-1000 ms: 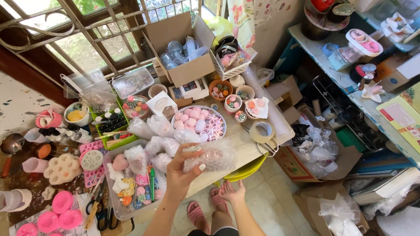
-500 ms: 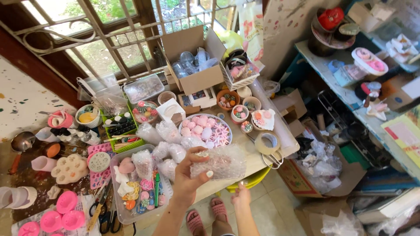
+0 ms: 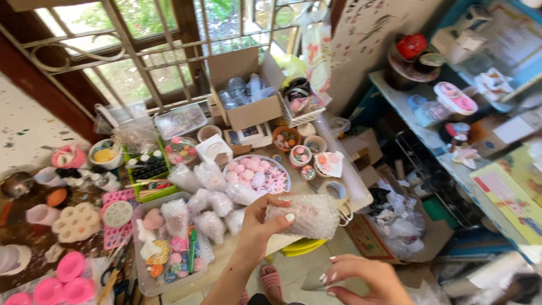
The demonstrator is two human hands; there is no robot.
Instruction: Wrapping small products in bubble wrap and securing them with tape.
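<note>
Above the crowded work table (image 3: 237, 257) with its cardboard box (image 3: 248, 107) and tray of pink pieces (image 3: 257, 172), the left hand (image 3: 262, 223) is clamped on a bubble-wrapped bundle (image 3: 307, 217), likely light, soft and fragile, best cradled mid-body, while the right hand (image 3: 361, 277) hangs loosely open below, holding nothing.

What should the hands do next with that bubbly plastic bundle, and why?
Probably bring the right hand up to steady the clear bubble-wrap bundle. Only the left hand grips it, by one end, and the rest sticks out unsupported past the table edge, while the right hand looks empty below.
</note>
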